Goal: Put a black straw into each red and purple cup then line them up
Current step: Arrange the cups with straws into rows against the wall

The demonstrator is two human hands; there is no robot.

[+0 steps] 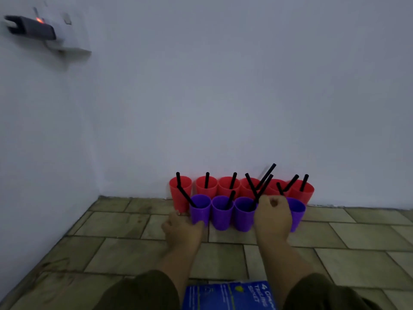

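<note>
Blue printed cardboard box (228,296) lies nearest, on the tiled floor (357,260). The left grip (182,231) wraps the leftmost purple plastic cup (200,209). The right grip (273,217) curls over the fourth purple cup, mostly hidden beneath it. A careless shove could topple the touching neighbours or dislodge the leaning black straws (264,176) in the red plastic cups (202,192) behind.

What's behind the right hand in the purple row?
Black straws rise past the right hand; red cups stand behind it by the wall. Purple cups flank it; whether one sits in the covered slot cannot be seen.
</note>
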